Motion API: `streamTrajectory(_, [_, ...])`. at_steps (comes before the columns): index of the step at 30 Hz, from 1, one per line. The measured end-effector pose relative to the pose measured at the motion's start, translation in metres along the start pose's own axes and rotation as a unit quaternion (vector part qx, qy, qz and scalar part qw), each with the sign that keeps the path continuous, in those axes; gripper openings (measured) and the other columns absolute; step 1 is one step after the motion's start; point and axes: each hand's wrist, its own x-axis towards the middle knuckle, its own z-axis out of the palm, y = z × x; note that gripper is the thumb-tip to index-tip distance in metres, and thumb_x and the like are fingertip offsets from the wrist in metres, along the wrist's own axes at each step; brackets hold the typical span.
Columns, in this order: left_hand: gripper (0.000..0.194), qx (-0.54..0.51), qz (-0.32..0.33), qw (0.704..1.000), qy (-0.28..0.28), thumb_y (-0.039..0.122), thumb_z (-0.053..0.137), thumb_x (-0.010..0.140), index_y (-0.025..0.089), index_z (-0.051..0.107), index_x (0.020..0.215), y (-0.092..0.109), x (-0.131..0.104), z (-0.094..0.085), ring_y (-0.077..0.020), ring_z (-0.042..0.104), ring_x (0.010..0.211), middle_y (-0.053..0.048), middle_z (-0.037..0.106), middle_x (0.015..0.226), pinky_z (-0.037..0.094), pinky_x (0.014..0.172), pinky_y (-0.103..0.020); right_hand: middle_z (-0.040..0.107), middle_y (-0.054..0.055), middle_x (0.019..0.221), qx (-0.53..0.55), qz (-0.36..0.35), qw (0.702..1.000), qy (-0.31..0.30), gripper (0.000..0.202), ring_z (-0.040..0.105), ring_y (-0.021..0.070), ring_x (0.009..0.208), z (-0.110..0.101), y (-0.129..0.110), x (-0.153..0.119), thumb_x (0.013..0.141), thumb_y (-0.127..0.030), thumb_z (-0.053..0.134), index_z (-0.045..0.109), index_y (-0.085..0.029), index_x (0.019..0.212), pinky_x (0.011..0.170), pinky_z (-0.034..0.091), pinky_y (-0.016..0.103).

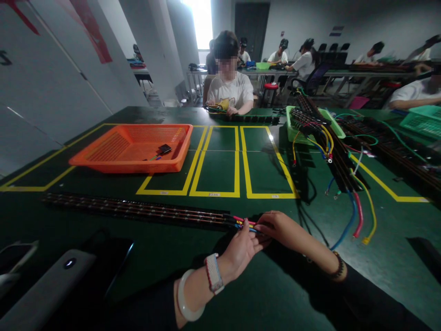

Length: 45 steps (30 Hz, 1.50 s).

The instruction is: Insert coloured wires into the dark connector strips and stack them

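A long dark wire assembly (138, 210) with copper-coloured strands lies across the green table, its right end at my hands. Red, yellow and blue wires (244, 221) come out of that end. My left hand (242, 250), palm up, has its thumb pressed on these wires from the near side. From the right, my right hand (275, 226) has its fingers closed over the wire ends, beside the left fingertips. The wire tips are hidden between both hands.
An orange basket (131, 166) holding a small black part stands at the back left. Wire bundles (339, 161) lie over a green basket (292, 130) at the right. Phones and a grey power bank (48, 289) are at the near left. A person (230, 87) sits across the table (193, 285).
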Motion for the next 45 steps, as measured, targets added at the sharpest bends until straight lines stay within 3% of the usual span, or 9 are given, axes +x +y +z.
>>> streamTrajectory(4, [0.051,0.018,0.001,1.0,0.003,0.051,0.037,0.091,0.007,0.053,0.112,0.001,0.0,0.0,-0.0253,0.064,0.102,-0.021,0.066,0.106,0.038,0.102,-0.046,0.065,0.004,0.077,0.072,0.051,0.995,0.053,0.028,0.058,0.015,0.068,0.001,0.009,0.007,0.09,-0.04,0.052,0.066,-0.017,0.082,0.06,0.039,0.024])
streamTrajectory(11, [0.05,0.019,-0.024,1.0,0.008,0.049,0.041,0.09,0.005,0.054,0.111,0.005,-0.001,0.002,-0.0262,0.065,0.1,-0.022,0.067,0.106,0.04,0.101,-0.045,0.064,0.003,0.074,0.129,0.056,0.986,0.093,0.032,0.057,0.0144,0.066,0.014,0.02,0.013,0.089,-0.045,0.051,0.062,-0.016,0.079,0.06,0.04,0.025])
streamTrajectory(19, [0.052,0.049,-0.026,0.998,0.007,0.053,0.042,0.088,0.004,0.061,0.093,0.005,-0.002,0.002,-0.025,0.067,0.092,-0.022,0.069,0.096,0.042,0.098,-0.043,0.063,0.003,0.071,0.044,0.037,0.989,0.134,0.028,0.054,0.0142,0.063,0.003,0.017,0.018,0.088,-0.041,0.056,0.063,-0.016,0.077,0.058,0.037,0.025])
streamTrajectory(26, [0.038,0.03,-0.01,0.999,0.024,0.044,0.045,0.09,0.01,0.055,0.103,0.002,0.0,0.001,-0.0236,0.065,0.098,-0.017,0.067,0.105,0.04,0.1,-0.045,0.062,0.004,0.079,-0.045,0.02,0.997,0.062,0.017,0.056,0.0154,0.072,0.001,0.003,0.008,0.09,-0.029,0.055,0.063,-0.016,0.084,0.063,0.039,0.026])
streamTrajectory(29, [0.031,0.024,-0.012,0.999,0.026,0.04,0.046,0.091,0.012,0.055,0.1,0.003,-0.001,0.003,-0.0221,0.063,0.101,-0.015,0.067,0.105,0.04,0.101,-0.044,0.062,0.006,0.086,-0.117,0.018,0.988,0.098,0.012,0.056,0.0179,0.08,0.002,-0.011,0.0,0.089,-0.027,0.057,0.061,-0.016,0.093,0.07,0.04,0.029])
streamTrajectory(32, [0.026,0.015,-0.008,0.999,0.031,0.037,0.048,0.091,0.014,0.056,0.1,0.005,-0.003,0.005,-0.0214,0.062,0.102,-0.012,0.067,0.104,0.039,0.101,-0.043,0.061,0.006,0.085,-0.164,0.023,0.977,0.133,0.016,0.056,0.0181,0.078,-0.002,-0.022,-0.007,0.088,-0.032,0.058,0.059,-0.016,0.089,0.069,0.039,0.029])
streamTrajectory(38, [0.025,0.002,-0.021,1.0,0.019,0.037,0.049,0.09,0.014,0.056,0.096,0.006,-0.003,0.004,-0.0211,0.061,0.105,-0.012,0.066,0.104,0.038,0.102,-0.042,0.06,0.002,0.063,-0.19,0.032,0.981,0.021,0.033,0.053,0.0136,0.055,-0.009,-0.015,-0.012,0.09,-0.043,0.053,0.06,-0.018,0.069,0.05,0.025,0.027])
streamTrajectory(45, [0.034,0.008,-0.035,0.999,-0.011,0.043,0.048,0.09,0.015,0.053,0.107,0.008,-0.002,0.001,-0.0227,0.059,0.109,-0.014,0.064,0.107,0.036,0.103,-0.045,0.062,0.0,0.063,-0.054,0.057,0.996,-0.05,0.025,0.051,0.0097,0.05,-0.008,-0.002,-0.009,0.089,-0.034,0.054,0.063,-0.018,0.072,0.046,0.023,0.023])
